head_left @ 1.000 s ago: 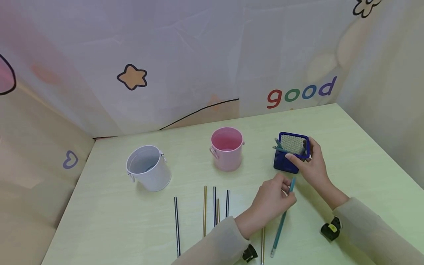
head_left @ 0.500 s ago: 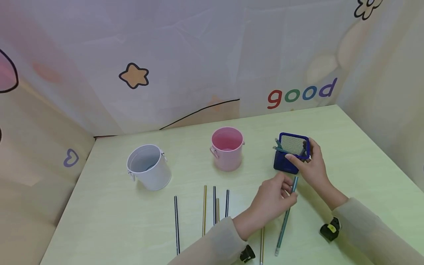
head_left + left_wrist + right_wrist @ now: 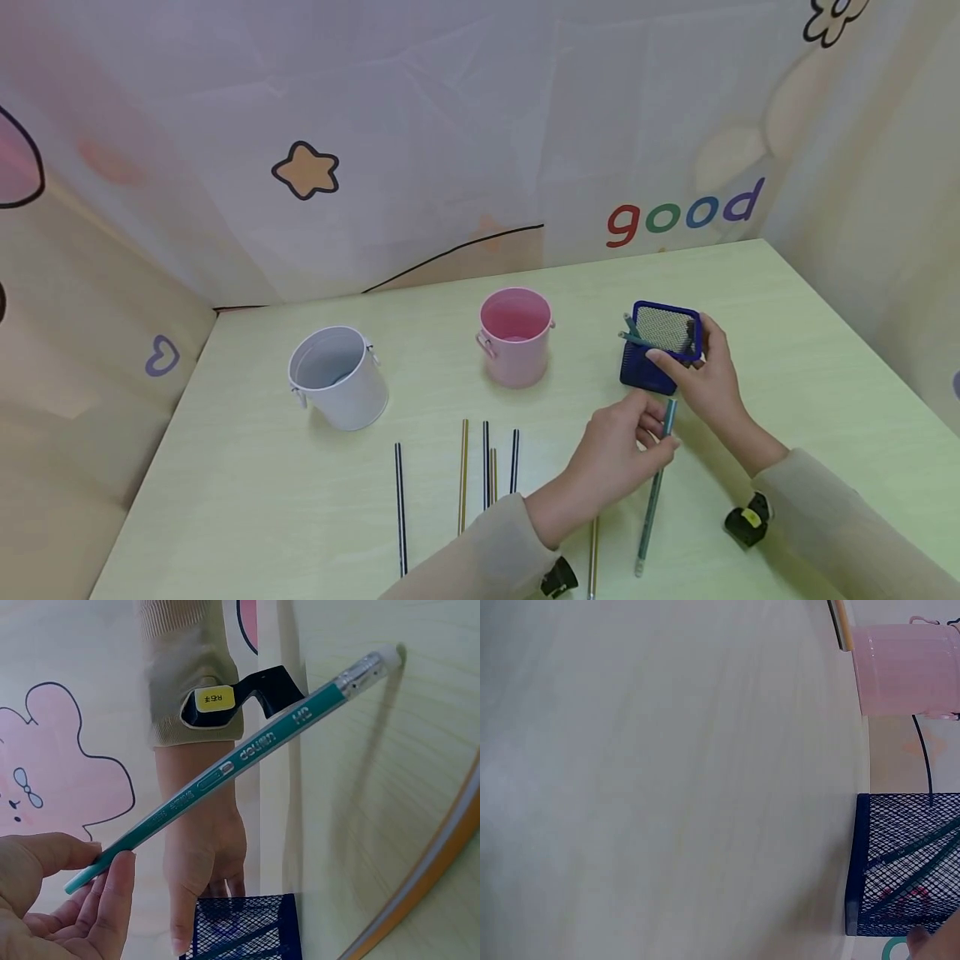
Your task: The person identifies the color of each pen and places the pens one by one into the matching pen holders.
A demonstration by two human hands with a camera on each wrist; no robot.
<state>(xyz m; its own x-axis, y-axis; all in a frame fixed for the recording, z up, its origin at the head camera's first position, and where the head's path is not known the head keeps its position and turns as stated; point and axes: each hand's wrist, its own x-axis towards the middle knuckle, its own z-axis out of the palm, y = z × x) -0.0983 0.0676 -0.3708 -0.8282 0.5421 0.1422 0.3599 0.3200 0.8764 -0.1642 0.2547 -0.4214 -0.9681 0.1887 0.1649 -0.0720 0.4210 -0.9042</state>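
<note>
My left hand [image 3: 611, 458] pinches a green pencil [image 3: 651, 517] near its upper end, between thumb and fingers. The pencil slants, with its white eraser end down at the tabletop, as the left wrist view shows [image 3: 247, 754]. Just beyond it, my right hand [image 3: 705, 375] grips a blue mesh pen holder [image 3: 647, 371] by its right side, thumb at the front rim. Green pencils [image 3: 633, 333] lean inside the holder, their ends poking out past the left rim. In the right wrist view the holder's mesh wall [image 3: 907, 825] shows, with pencils visible through it.
A pink bucket [image 3: 517, 358] stands left of the pen holder, and a white bucket [image 3: 348, 400] farther left. Several black-striped and gold sticks [image 3: 463, 475] lie near the front, partly hidden by my left sleeve. A printed curtain backs the table [image 3: 247, 467].
The pencil's eraser end has swung to the right, and its upper end has shifted slightly right with my left fingers. My right hand and the pen holder stay in place.
</note>
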